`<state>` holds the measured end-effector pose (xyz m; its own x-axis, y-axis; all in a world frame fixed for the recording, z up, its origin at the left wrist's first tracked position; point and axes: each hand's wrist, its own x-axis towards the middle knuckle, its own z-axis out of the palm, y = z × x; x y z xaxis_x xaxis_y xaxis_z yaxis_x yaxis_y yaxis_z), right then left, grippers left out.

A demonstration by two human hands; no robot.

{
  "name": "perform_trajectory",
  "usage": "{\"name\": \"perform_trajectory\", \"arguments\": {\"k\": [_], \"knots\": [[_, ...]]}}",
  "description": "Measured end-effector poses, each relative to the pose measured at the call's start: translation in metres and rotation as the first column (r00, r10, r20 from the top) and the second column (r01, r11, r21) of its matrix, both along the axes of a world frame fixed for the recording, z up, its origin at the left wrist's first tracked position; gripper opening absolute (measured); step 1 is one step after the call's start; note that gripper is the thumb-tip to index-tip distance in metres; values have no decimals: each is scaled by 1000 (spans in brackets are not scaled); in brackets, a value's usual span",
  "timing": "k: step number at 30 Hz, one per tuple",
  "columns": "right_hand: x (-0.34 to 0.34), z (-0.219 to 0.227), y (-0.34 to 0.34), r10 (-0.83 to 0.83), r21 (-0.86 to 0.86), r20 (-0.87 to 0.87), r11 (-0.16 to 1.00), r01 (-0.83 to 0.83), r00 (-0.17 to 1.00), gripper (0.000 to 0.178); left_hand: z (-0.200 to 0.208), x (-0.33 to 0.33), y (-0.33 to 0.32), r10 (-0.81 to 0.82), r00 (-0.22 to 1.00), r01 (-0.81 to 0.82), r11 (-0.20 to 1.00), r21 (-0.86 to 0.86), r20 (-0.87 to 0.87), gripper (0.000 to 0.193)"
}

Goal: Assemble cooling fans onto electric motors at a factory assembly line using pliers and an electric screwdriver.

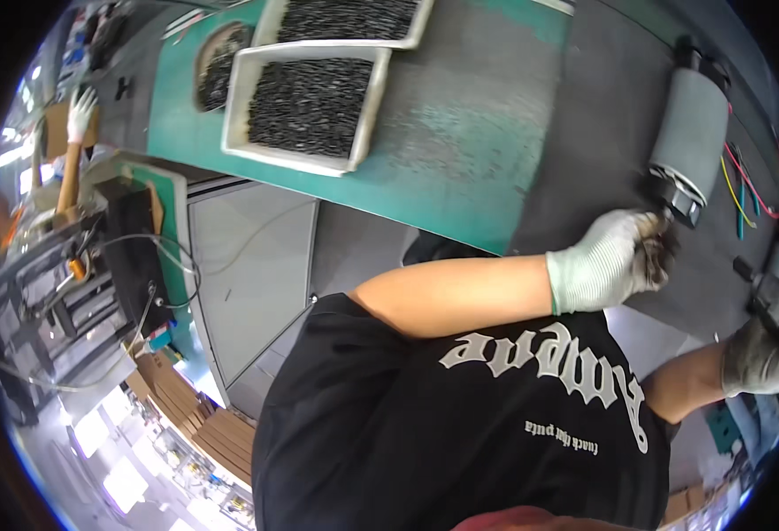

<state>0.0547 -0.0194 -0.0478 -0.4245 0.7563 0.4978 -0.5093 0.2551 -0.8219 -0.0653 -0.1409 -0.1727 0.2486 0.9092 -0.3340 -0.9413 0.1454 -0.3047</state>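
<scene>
My left hand (615, 261), in a white knit glove with dark-stained fingertips, is closed beside the lower end of a grey cylinder with black end pieces (692, 133). Its curled fingers touch or nearly touch the short stub at that end; what lies inside them is hidden. The cylinder lies on the dark grey work surface (597, 115). At the far right rim my right hand (765, 358), in a dirty grey glove, is closed round the lower part of a dark, black-and-grey object (774, 288). Its kind is unclear at the picture's edge.
White trays full of small black parts (376, 106) stand on the green mat (460, 195), with a round container (205, 66) beside them. Red and yellow wires and a teal-handled tool (740, 212) lie right of the cylinder. Another person's gloved hand (80, 115) shows far left.
</scene>
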Motion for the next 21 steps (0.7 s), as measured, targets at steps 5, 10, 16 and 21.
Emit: {"name": "perform_trajectory", "arguments": {"k": [5,10,16,21], "knots": [[54,-72,40,-675,530,394,722,446,624,30,26,-46,-35,18,225,211,975,67,-974,25],[77,-69,37,-466,-142,315,838,526,827,29,78,-220,-123,-654,-749,-648,756,90,103,24],[87,-82,45,-459,-72,368,853,517,809,30,78,-292,-181,-629,-765,-640,715,-282,138,25],[70,-72,36,-506,-56,342,830,554,792,28,65,-298,-194,-556,-796,-605,745,-280,242,30]]}}
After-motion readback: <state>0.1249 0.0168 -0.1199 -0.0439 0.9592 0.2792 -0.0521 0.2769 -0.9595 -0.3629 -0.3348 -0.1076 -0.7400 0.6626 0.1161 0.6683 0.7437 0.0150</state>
